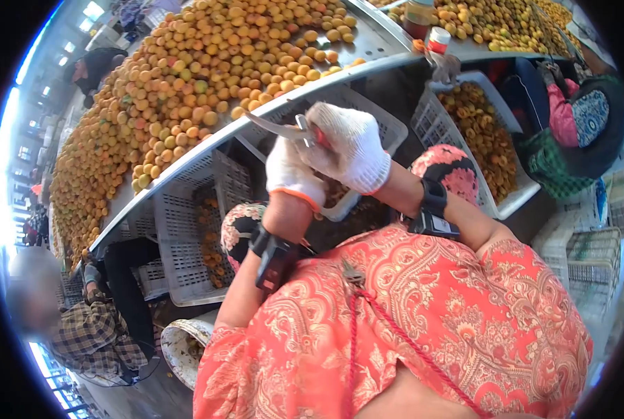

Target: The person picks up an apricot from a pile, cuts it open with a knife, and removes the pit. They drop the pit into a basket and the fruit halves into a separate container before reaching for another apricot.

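My right hand [350, 143], in a white knitted glove, is closed around a curved-bladed tool [273, 126]. The metal blade points up and left, and a bit of red shows at the grip. Pressed close beneath it is my left hand [291, 171], in a white glove with an orange cuff. Its fingers look curled, but whatever they may hold is hidden. Both hands are above a white crate [343, 206] in front of my lap, near the table's edge. Many whole apricots [207, 63] are heaped on the metal table [375, 35] beyond them.
To the right, a white crate [497, 202] holds cut apricots [483, 133]. Another crate [186, 237] is at left, near a white bucket [179, 349]. A red-lidded jar [438, 40] stands on the table edge. Other people sit at left and right.
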